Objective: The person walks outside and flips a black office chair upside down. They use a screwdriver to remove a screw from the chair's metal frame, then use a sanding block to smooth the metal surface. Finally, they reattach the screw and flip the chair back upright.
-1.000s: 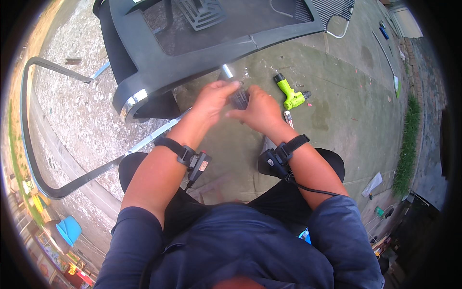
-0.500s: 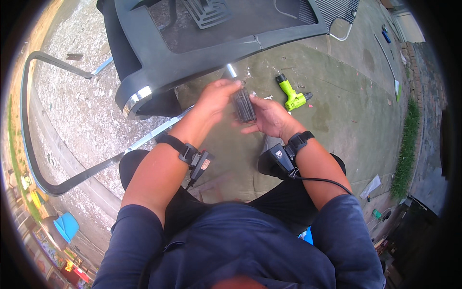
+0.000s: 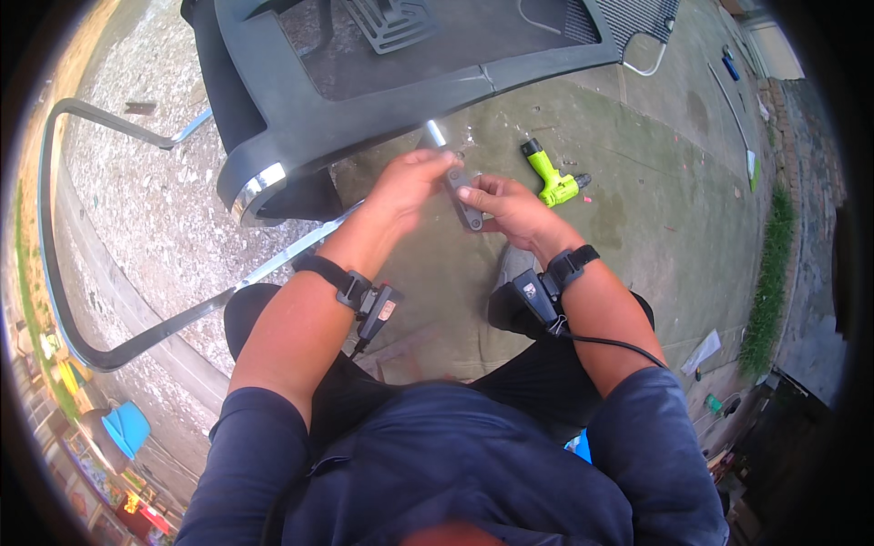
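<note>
Left hand and right hand both pinch the grey tool, now turned flat side up.

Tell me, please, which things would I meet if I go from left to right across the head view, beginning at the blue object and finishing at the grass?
Blue object, left hand, grey tool, right hand, lime-green drill, white sheet, grass strip.

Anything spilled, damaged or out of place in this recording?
Mildly odd: a dark patch marks the ground near the lime-green cordless drill, possibly a spill or old stain; I can't tell. Nothing looks plainly damaged.
</note>
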{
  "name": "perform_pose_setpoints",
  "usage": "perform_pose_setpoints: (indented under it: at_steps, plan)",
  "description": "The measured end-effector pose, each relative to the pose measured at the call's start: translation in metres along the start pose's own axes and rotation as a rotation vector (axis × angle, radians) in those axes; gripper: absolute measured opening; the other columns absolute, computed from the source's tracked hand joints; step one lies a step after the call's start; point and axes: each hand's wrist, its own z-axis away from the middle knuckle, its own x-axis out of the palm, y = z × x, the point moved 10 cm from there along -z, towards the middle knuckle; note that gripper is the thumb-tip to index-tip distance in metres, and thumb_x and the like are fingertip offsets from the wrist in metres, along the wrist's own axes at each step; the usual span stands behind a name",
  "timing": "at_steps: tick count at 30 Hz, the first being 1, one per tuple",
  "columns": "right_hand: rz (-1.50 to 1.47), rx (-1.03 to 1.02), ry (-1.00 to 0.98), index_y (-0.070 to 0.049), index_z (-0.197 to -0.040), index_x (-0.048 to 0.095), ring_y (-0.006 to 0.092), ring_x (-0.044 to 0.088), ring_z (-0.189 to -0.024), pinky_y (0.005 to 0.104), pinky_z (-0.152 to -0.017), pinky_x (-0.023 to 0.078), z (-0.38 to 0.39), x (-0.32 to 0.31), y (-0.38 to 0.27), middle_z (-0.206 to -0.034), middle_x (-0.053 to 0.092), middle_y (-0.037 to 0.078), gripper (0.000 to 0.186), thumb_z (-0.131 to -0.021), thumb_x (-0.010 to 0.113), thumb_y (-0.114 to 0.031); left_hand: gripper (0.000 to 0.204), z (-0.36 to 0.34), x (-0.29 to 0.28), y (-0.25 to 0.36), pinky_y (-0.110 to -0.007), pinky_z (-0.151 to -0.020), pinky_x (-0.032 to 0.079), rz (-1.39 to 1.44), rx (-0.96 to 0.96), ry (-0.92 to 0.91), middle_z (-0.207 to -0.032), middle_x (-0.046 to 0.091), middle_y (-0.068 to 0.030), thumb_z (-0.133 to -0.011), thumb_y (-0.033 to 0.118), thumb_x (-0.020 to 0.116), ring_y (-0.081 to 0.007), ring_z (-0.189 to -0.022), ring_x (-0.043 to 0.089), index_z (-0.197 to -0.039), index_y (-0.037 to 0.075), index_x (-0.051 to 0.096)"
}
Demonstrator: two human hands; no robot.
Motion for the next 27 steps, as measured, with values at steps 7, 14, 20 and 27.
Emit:
perform_pose_setpoints:
  at_steps: [7, 14, 20, 27]
  plan:
    - [0.632, -0.118, 0.344, 0.003, -0.103, 0.058, 0.0156, 0.064, -0.074, 0.0274, -0.064, 0.051, 0.021, 0.001, -0.047, -0.089, 0.067, 0.008, 0.048, -0.081, 0.081, -0.033, 0.024, -0.001, 0.004, -0.002, -0.034, -0.092, 0.048, 0.04, -0.031, -0.01, -0.108, 0.069, -0.006, -0.097, 0.025, 0.061, -0.0166, -0.099, 0.064, -0.108, 0.003, 0.067]
    - [0.25, -0.066, 0.147, 0.003, -0.107, 0.06, 0.0155, 0.065, -0.084, 0.0293, -0.073, 0.051, 0.016, 0.0, -0.032, -0.092, 0.067, 0.008, 0.045, -0.083, 0.078, -0.031, 0.024, 0.0, 0.006, -0.001, -0.036, -0.093, 0.048, 0.064, -0.009, 0.023, -0.108, 0.069, -0.0071, -0.097, 0.023, 0.062, -0.0177, -0.099, 0.065, -0.107, 0.001, 0.066]
    - [0.262, -0.047, 0.094, 0.004, -0.112, 0.06, 0.016, 0.065, -0.085, 0.0304, -0.076, 0.052, 0.009, -0.007, -0.023, -0.092, 0.067, 0.008, 0.049, -0.083, 0.078, -0.031, 0.022, -0.003, 0.007, 0.001, -0.034, -0.082, 0.052, 0.119, 0.025, 0.003, -0.101, 0.067, -0.0099, -0.094, 0.019, 0.065, -0.0197, -0.093, 0.064, -0.103, -0.001, 0.063]
    - [0.995, -0.241, 0.528, 0.002, -0.1, 0.059, 0.0267, 0.069, -0.079, 0.0378, -0.069, 0.054, 0.028, -0.003, -0.066, -0.087, 0.068, 0.018, 0.052, -0.07, 0.083, -0.032, 0.023, 0.0, 0.01, -0.005, -0.036, -0.09, 0.05, 0.125, -0.038, 0.013, -0.107, 0.068, -0.0084, -0.096, 0.023, 0.064, -0.0195, -0.098, 0.065, -0.107, 0.002, 0.064]
